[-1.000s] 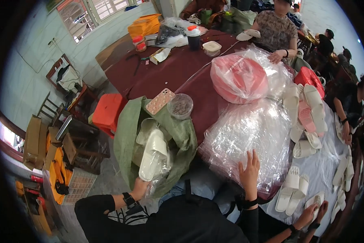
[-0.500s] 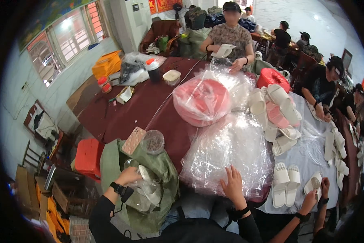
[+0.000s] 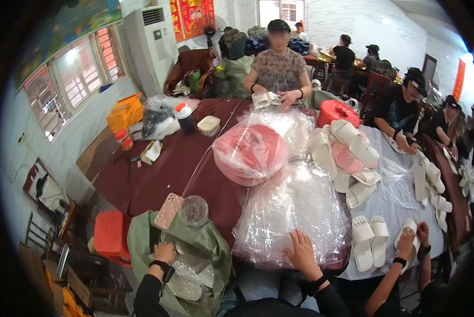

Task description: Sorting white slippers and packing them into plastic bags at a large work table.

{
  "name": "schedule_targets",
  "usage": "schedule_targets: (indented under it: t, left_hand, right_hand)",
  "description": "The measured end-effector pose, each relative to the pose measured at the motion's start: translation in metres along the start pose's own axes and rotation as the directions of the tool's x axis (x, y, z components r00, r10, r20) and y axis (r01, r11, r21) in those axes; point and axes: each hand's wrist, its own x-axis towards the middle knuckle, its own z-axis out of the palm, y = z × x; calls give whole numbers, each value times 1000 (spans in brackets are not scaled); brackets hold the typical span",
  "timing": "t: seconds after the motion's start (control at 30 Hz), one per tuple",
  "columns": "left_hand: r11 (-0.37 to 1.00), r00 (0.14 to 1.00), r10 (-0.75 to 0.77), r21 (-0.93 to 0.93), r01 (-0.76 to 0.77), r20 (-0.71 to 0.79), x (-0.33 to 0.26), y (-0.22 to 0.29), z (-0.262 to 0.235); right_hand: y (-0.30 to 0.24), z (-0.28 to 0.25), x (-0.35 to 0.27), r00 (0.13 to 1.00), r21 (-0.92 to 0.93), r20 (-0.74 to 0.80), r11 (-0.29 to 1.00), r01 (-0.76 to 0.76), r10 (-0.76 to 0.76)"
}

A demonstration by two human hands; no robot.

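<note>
My left hand (image 3: 165, 253) is at the mouth of a green woven sack (image 3: 142, 245), its fingers stretched forward and holding nothing that I can see. Just below it, inside the sack, lie white slippers (image 3: 186, 289) in clear plastic bags. On the near edge of a stack of clear plastic bags (image 3: 295, 211), my right hand (image 3: 302, 252) rests with fingers spread. The stack covers the front of the table before me.
A pink roll in plastic (image 3: 253, 153) lies behind the stack. White slippers (image 3: 348, 137) are piled to its right. A phone (image 3: 169, 210) and a round tub (image 3: 193, 211) sit by the sack. Across the table a person (image 3: 279, 74) handles slippers; a co-worker's hands (image 3: 406, 243) hold another at right.
The bagged slippers that my left hand held have dropped into the sack, and that hand has let go. My right hand stays on the bags. The whole view has tilted up slightly.
</note>
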Motion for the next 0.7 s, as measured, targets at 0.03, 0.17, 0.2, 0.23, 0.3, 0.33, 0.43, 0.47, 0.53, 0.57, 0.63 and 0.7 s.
schedule_targets:
  t: [0.03,0.17,0.2,0.23,0.3,0.33,0.43,0.47,0.53,0.57,0.63,0.7]
  left_hand:
    - [1000,998,5,19,-4,-59,-4,7,-5]
    - [992,970,52,120,-24,-239,-20,23,1]
    - [980,964,146,166,-111,-221,-29,48,-18]
    - [958,952,233,215,-190,-199,-42,71,-40]
    - [834,807,530,-15,-552,-261,-66,108,-86]
    - [811,788,566,-6,-585,-244,-73,127,-102]
    - [367,699,636,-669,-646,-327,-86,186,-138]
    - [321,697,635,-708,-629,-332,-86,203,-146]
    - [336,689,682,-730,-594,-247,-77,239,-150]
    - [313,595,688,-569,-760,-416,-69,261,-144]
    - [410,428,693,-171,-896,-581,-61,301,-127]
    - [408,338,725,-21,-913,-600,-46,325,-104]
  right_hand:
    - [2,0,-1,1000,-10,15,1000,4,-4]
    - [-9,-5,-3,1000,32,12,999,-19,18]
    - [-5,-8,-7,998,19,7,998,-59,59]
    - [-2,-6,-9,999,-25,9,999,-44,44]
    - [-2,-1,-8,998,-59,11,997,-59,60]
    - [-2,-2,-5,999,-66,7,997,-46,47]
    - [-12,-4,4,999,-87,-26,995,-45,43]
    - [-16,-4,6,999,-102,-48,995,-8,3]
    - [-21,-5,5,999,-72,-14,997,-36,35]
    - [-21,-7,4,999,-27,32,1000,-9,10]
    - [-13,-5,-7,999,-43,1,998,-46,46]
    - [-4,-8,-22,996,-109,-74,992,-58,50]
